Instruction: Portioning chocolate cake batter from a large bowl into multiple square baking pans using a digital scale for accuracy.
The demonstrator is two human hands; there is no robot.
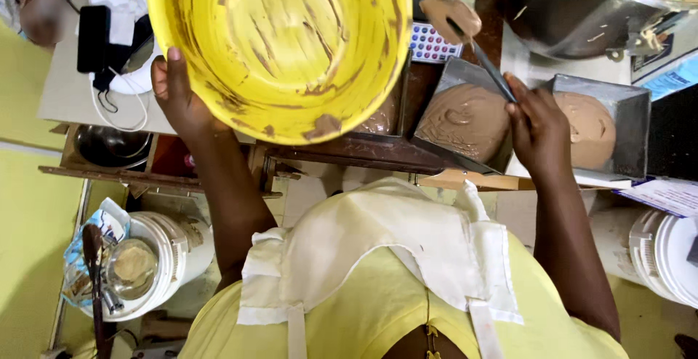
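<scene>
My left hand point(178, 97) grips the rim of a large yellow plastic bowl point(280, 43), tilted toward me and smeared inside with brown batter. My right hand point(538, 130) holds the dark handle of a spatula point(465, 28) whose batter-coated blade points up and away. Just below the spatula sits a metal baking tin point(465, 115) filled with brown batter. A second filled tin point(607, 123) stands to its right, partly behind my right hand.
A big steel mixing bowl point(574, 10) stands at the top right. A calculator point(432, 43) lies behind the tins. White buckets sit on the floor at lower left point(163, 257) and lower right point(665, 253). A phone and cable point(98, 43) rest on the left.
</scene>
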